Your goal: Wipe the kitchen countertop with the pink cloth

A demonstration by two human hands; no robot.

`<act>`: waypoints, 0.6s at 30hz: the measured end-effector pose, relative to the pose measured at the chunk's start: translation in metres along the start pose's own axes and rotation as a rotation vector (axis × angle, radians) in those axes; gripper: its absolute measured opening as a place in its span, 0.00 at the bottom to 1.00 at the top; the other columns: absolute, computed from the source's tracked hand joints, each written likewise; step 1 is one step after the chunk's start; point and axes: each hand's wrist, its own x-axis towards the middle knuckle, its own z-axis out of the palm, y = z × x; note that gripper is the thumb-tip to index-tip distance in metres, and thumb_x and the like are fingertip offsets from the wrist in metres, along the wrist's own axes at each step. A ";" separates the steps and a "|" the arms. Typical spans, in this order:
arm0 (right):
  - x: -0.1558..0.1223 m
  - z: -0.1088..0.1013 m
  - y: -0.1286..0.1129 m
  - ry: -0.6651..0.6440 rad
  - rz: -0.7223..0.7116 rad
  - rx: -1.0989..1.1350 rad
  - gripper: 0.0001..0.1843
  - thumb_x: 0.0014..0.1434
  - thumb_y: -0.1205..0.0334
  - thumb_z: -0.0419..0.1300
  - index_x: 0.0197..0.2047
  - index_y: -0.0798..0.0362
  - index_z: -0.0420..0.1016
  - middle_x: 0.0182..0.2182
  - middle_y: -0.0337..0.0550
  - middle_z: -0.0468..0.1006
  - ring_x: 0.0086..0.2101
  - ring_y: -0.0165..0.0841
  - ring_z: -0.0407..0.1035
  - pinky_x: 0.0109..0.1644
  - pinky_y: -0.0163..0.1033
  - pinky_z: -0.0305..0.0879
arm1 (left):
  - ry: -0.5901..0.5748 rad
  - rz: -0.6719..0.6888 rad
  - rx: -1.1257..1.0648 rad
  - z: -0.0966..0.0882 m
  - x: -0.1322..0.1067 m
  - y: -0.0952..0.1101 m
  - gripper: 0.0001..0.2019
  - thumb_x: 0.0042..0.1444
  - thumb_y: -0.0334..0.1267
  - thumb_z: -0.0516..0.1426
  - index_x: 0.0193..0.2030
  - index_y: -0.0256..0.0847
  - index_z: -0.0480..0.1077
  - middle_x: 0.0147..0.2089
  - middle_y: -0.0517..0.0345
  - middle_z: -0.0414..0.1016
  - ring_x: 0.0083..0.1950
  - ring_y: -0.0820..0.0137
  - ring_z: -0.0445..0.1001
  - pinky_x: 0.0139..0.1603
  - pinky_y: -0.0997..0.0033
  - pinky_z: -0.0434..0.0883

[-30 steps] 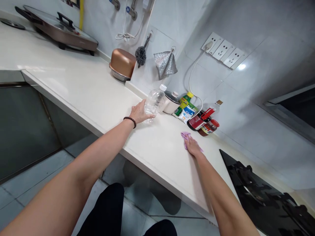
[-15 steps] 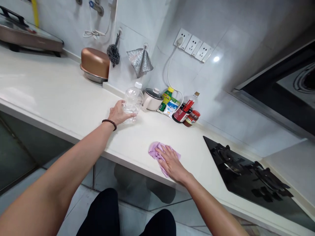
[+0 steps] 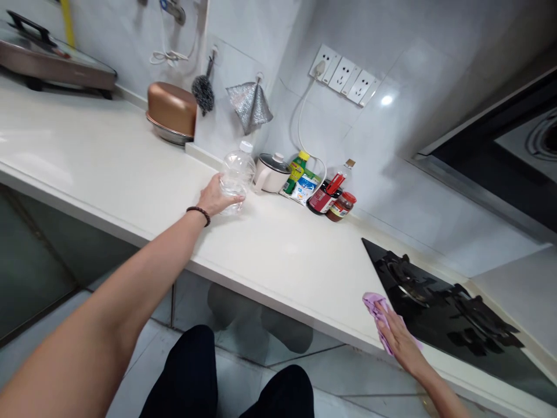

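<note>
— What does the left hand have?

— The left hand (image 3: 217,200) has its grip closed round the lower half of a clear bottle (image 3: 237,174), with the thumb and fingers curled against the plastic. The bottle stands upright on the white table (image 3: 108,168), white cap on top, so it sits right inside the grip. A bead bracelet (image 3: 199,213) circles that wrist.

— And the right hand?

— The right hand (image 3: 398,339) is well apart from the bottle, down at the table's near edge. Its grip is wide, the fingers stretched flat on a purple cloth (image 3: 374,305). The cloth lies bunched under and ahead of the fingertips and is pressed to the table, not clutched.

— What is around the bottle?

— Just beside it, on the wall side, is a small white pot (image 3: 270,173). Beyond that come a green bottle (image 3: 297,168), a red-labelled bottle (image 3: 321,200) and a red-lidded jar (image 3: 342,207) in a row along the tiles. Further from the bottle the other way, a copper pot (image 3: 172,109) sits upside down against the wall. The black hob (image 3: 439,307) lies far from the bottle and touches the cloth's far side.
</note>
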 end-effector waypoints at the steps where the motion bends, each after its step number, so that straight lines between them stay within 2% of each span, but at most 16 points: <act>1: 0.003 0.003 0.003 -0.001 -0.004 0.003 0.41 0.69 0.34 0.39 0.75 0.47 0.58 0.71 0.46 0.62 0.73 0.45 0.48 0.77 0.60 0.44 | -0.005 -0.003 -0.011 0.000 0.000 0.000 0.46 0.43 0.57 0.71 0.66 0.46 0.59 0.64 0.44 0.73 0.65 0.50 0.72 0.65 0.49 0.68; 4: 0.015 0.012 0.010 -0.002 -0.011 0.013 0.42 0.67 0.33 0.41 0.76 0.45 0.57 0.72 0.46 0.61 0.72 0.47 0.49 0.77 0.62 0.44 | -0.008 -0.008 -0.014 0.000 -0.001 0.000 0.42 0.44 0.57 0.70 0.63 0.46 0.61 0.60 0.44 0.76 0.62 0.52 0.74 0.63 0.50 0.69; 8: 0.042 0.019 0.020 -0.010 -0.026 0.007 0.44 0.65 0.32 0.41 0.75 0.47 0.59 0.72 0.48 0.61 0.72 0.47 0.49 0.77 0.60 0.46 | 0.026 -0.005 0.019 -0.002 -0.001 0.003 0.41 0.43 0.56 0.72 0.60 0.47 0.62 0.61 0.45 0.75 0.63 0.52 0.74 0.64 0.51 0.68; 11: 0.074 0.026 0.027 0.005 0.016 0.001 0.46 0.63 0.31 0.39 0.74 0.51 0.61 0.70 0.53 0.65 0.71 0.48 0.52 0.76 0.60 0.48 | 0.062 -0.023 0.051 -0.003 -0.001 0.006 0.40 0.43 0.56 0.72 0.60 0.46 0.62 0.59 0.46 0.77 0.62 0.51 0.75 0.65 0.50 0.65; 14: 0.114 0.034 0.032 0.034 0.023 -0.001 0.49 0.60 0.29 0.37 0.70 0.52 0.68 0.67 0.56 0.69 0.70 0.53 0.56 0.74 0.62 0.52 | 0.113 -0.030 0.077 -0.004 -0.002 0.008 0.40 0.44 0.56 0.72 0.60 0.47 0.62 0.58 0.48 0.78 0.61 0.51 0.75 0.66 0.48 0.62; 16: 0.141 0.038 0.024 0.056 0.000 -0.016 0.51 0.57 0.26 0.35 0.64 0.50 0.74 0.65 0.57 0.71 0.68 0.57 0.57 0.73 0.66 0.54 | 0.154 -0.025 0.090 -0.004 -0.002 0.009 0.40 0.44 0.55 0.72 0.60 0.48 0.62 0.59 0.48 0.77 0.61 0.50 0.75 0.66 0.47 0.60; 18: 0.164 0.040 -0.004 0.073 -0.032 -0.027 0.50 0.56 0.25 0.35 0.61 0.47 0.77 0.63 0.57 0.73 0.68 0.58 0.58 0.71 0.69 0.55 | 0.206 -0.026 0.088 -0.006 -0.001 0.011 0.41 0.43 0.55 0.73 0.61 0.48 0.62 0.61 0.47 0.76 0.62 0.50 0.74 0.66 0.46 0.58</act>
